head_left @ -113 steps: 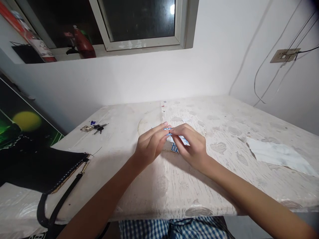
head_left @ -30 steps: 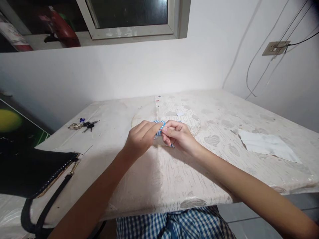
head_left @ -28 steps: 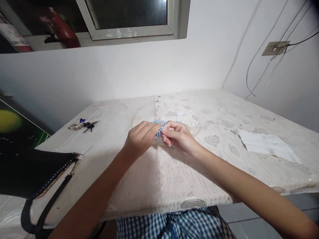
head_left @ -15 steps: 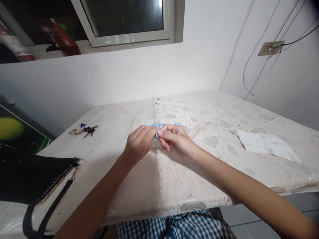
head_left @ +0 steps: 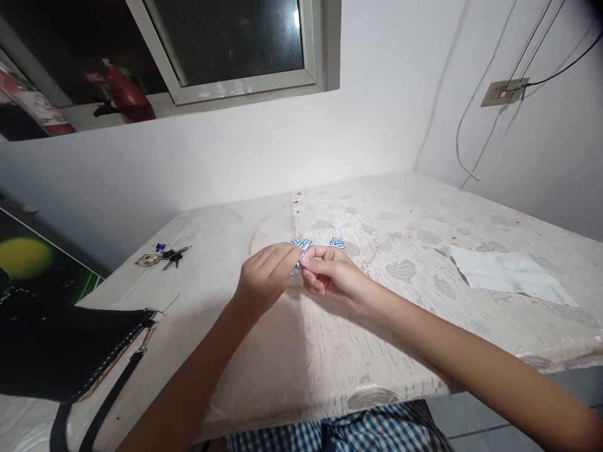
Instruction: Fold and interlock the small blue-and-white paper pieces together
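Head view: left hand (head_left: 267,274) and right hand (head_left: 333,270) pinch blue-printed paper (head_left: 304,244), marks too small to read, over a patterned tablecloth (head_left: 336,370); beyond them, a window (head_left: 230,41) and white wall (head_left: 367,125).

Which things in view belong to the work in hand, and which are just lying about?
Seemingly part of the work:
- blue-and-white piece, at the fingertips of the left hand and right hand
- similar-looking piece, just beyond the right hand

Apparently just lying about:
- keys
- black bag
- white sheet
- red bottle
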Demonstrator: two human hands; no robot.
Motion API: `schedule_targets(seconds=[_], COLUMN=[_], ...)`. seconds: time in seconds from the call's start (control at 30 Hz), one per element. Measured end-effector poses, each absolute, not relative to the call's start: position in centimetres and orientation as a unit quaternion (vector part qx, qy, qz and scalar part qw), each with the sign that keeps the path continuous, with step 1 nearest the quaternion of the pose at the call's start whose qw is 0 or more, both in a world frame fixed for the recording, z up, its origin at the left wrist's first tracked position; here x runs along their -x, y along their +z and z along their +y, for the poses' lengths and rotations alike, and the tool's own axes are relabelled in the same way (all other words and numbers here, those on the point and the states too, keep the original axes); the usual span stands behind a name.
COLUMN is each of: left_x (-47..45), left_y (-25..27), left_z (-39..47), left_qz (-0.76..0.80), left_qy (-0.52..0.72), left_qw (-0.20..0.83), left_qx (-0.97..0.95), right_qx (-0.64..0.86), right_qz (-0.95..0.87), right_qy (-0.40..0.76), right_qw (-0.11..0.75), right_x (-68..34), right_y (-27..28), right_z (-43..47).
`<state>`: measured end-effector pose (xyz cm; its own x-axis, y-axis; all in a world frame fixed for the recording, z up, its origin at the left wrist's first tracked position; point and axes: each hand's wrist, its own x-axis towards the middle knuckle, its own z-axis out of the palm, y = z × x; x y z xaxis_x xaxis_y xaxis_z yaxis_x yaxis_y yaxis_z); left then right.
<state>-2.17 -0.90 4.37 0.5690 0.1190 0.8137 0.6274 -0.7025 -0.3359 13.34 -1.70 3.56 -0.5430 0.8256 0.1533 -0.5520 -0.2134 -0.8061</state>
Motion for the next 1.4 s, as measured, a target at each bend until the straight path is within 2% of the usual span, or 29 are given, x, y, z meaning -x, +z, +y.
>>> schedule_targets(seconds=[1.4], left_x=[2.9], left_y=[4.9], left_z=[-0.9], left_qz=[-0.204], left_qy=[-0.366], left_qw=[0.371], left_qx=[0.829], right_qx=[0.15], right_qz=[-0.455], right_qy=[0.749], right_qw=[0.458], right_x=[-13.7], right_y=[3.7], right_z=[-1.9])
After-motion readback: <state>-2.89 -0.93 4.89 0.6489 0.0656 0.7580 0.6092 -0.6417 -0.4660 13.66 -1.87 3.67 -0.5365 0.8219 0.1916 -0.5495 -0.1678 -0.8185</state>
